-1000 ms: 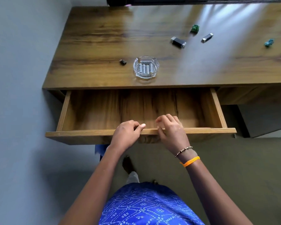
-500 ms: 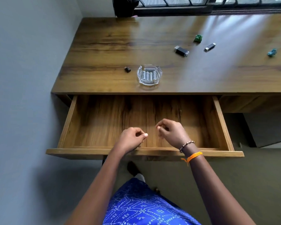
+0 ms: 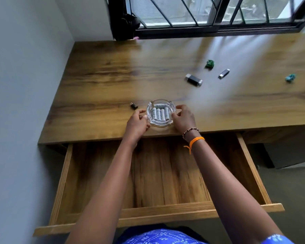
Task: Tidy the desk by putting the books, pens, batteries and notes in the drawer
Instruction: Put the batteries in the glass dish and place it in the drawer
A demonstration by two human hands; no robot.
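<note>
No text, brand, number or sign can be read. Faint dark marks are seen on the pale batteries (image 3: 161, 113) lying in the glass dish (image 3: 151, 121) near the front edge of the desk (image 3: 102, 81), but they are too small and blurred to be made out. No lettering can be told on the small items farther right.

An open drawer (image 3: 158, 182) lies bare beneath both forearms, while on the table (image 3: 102, 81) a small black adapter (image 3: 134, 106) crowds the left hand (image 3: 136, 124) beside the glass dish (image 3: 161, 112).
</note>
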